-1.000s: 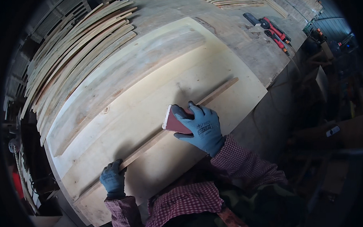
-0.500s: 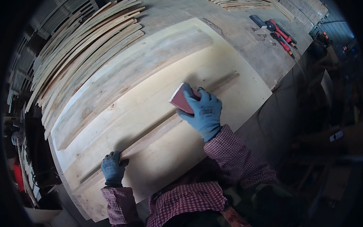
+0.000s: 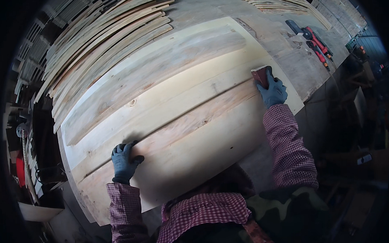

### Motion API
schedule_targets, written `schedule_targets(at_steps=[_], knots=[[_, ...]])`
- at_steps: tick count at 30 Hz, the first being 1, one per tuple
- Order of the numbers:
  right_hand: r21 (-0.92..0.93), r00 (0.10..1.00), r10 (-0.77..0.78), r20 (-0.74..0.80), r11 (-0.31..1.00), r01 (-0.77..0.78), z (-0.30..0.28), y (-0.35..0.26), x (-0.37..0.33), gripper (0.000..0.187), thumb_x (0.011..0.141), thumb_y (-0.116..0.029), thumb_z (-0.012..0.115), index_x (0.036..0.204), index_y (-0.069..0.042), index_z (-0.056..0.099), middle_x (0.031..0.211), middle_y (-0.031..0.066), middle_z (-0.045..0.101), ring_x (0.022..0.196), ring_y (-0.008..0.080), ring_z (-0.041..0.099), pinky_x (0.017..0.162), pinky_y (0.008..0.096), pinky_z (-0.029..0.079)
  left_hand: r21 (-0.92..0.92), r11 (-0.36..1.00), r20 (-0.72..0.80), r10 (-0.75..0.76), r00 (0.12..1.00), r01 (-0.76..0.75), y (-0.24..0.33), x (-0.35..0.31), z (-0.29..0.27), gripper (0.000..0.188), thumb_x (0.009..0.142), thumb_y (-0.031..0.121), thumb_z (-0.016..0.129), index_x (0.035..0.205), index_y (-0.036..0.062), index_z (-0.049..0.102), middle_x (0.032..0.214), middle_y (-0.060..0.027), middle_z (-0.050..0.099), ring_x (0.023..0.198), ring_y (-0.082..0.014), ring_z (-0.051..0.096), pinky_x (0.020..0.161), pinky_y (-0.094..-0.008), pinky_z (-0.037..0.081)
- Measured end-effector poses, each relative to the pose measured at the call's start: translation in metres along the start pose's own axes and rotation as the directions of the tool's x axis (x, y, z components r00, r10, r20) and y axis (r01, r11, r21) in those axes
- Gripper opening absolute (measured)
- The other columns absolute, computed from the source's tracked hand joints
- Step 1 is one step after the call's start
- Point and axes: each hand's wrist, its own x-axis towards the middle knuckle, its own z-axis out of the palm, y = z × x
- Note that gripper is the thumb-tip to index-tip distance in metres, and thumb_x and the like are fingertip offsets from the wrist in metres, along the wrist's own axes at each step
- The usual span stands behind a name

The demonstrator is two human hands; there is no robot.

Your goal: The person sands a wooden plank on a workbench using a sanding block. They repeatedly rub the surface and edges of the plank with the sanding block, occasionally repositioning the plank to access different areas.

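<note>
A long pale wooden slat (image 3: 194, 119) lies slantwise over a light plywood sheet (image 3: 196, 168), its broad face showing. Near its left end my left hand (image 3: 125, 162), in a blue-grey glove, grips the slat, fingertips at the far edge and thumb toward the near side. At the slat's right end my gloved right hand (image 3: 274, 92) is closed round a dark red sanding block (image 3: 259, 77), which rests at the wood there. The block's underside is hidden. Beyond, a second slat (image 3: 158, 80) lies on the sheet, untouched by either hand.
Several long wooden strips (image 3: 115, 47) are stacked at the far left, and more strips (image 3: 276, 3) lie at the back. Red-and-black power tools (image 3: 314, 44) rest on the worktable (image 3: 282, 45) at the far right.
My right hand has moved with the sanding block rightward and away, to the slat's right end. More of the slat's broad face now shows. My left hand keeps its grip near the left end.
</note>
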Motion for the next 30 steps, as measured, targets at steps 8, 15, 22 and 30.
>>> schedule_targets(at_steps=[8, 15, 22, 30], knots=[[-0.088, 0.979, -0.197, -0.058, 0.978, 0.192, 0.008, -0.015, -0.008, 0.077, 0.08, -0.064, 0.07, 0.149, -0.042, 0.042, 0.124, 0.0125, 0.059, 0.111, 0.0344, 0.059, 0.093, 0.0496, 0.049, 0.195, 0.973, -0.022, -0.123, 0.992, 0.125, -0.027, -0.018, 0.022, 0.098, 0.085, 0.065, 0.063, 0.157, 0.0099, 0.027, 0.161, -0.0211, 0.025, 0.15, -0.0428, 0.019, 0.121, -0.0579, 0.011], [0.23, 0.489, -0.868, -0.089, 0.46, 0.858, -0.005, -0.15, -0.172, 0.071, 0.076, -0.053, 0.076, 0.141, -0.036, 0.054, 0.133, 0.0133, 0.051, 0.115, 0.0333, 0.05, 0.095, 0.05, 0.043, 0.23, 0.969, 0.018, -0.099, 0.995, 0.092, -0.029, -0.013, 0.023, 0.101, 0.085, 0.065, 0.061, 0.158, 0.0085, 0.022, 0.163, -0.0212, 0.023, 0.15, -0.0408, 0.019, 0.121, -0.0575, 0.011], [0.272, 0.162, -0.981, -0.103, 0.129, 0.954, 0.0, -0.175, -0.182, 0.066, 0.077, -0.056, 0.075, 0.139, -0.041, 0.056, 0.133, 0.0086, 0.052, 0.118, 0.0272, 0.05, 0.103, 0.049, 0.039, 0.097, 0.995, 0.055, 0.013, 0.998, -0.018, -0.05, -0.021, 0.003, 0.111, 0.076, 0.06, 0.075, 0.159, 0.0119, 0.021, 0.163, -0.02, 0.023, 0.151, -0.04, 0.019, 0.121, -0.0564, 0.012], [-0.039, 0.997, -0.013, 0.078, 0.999, 0.017, 0.013, 0.042, 0.026, 0.083, 0.081, -0.066, 0.067, 0.154, -0.041, 0.036, 0.147, 0.0139, 0.05, 0.124, 0.0388, 0.056, 0.102, 0.0522, 0.045, 0.177, 0.984, 0.033, 0.012, 0.999, -0.018, -0.055, -0.031, 0.004, 0.114, 0.068, 0.059, 0.081, 0.159, 0.0187, 0.025, 0.163, -0.0186, 0.023, 0.151, -0.0395, 0.019, 0.12, -0.0574, 0.013]])
